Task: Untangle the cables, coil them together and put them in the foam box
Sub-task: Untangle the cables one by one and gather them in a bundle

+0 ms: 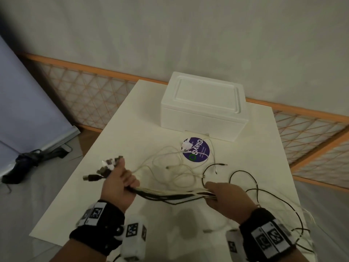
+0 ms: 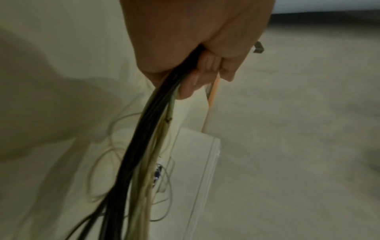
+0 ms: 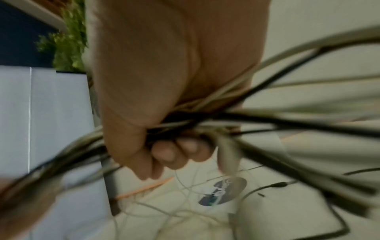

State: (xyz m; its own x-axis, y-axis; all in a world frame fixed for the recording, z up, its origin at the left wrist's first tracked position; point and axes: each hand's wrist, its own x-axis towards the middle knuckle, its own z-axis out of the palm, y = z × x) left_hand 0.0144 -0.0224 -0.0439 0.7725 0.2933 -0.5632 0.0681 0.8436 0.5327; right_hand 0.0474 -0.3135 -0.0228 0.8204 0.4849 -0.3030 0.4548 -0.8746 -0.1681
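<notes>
A bundle of black and white cables [image 1: 170, 194] stretches between my two hands above the white table [image 1: 132, 120]. My left hand [image 1: 120, 183] grips the bundle near its plug ends [image 1: 105, 168], which stick out up and left of the fist. My right hand [image 1: 222, 195] grips the same bundle further along; loose black and white loops trail off to the right and over the table. The left wrist view shows fingers [image 2: 205, 69] curled round the cables [image 2: 144, 138]. The right wrist view shows fingers [image 3: 170, 152] closed on the strands [image 3: 236, 120]. The white foam box [image 1: 204, 104] stands at the back with its lid on.
A round purple sticker [image 1: 197, 150] lies on the table in front of the box, with white cable ends on it. A lattice railing [image 1: 90, 97] runs behind the table. A dark bag [image 1: 28, 163] lies on the floor at left.
</notes>
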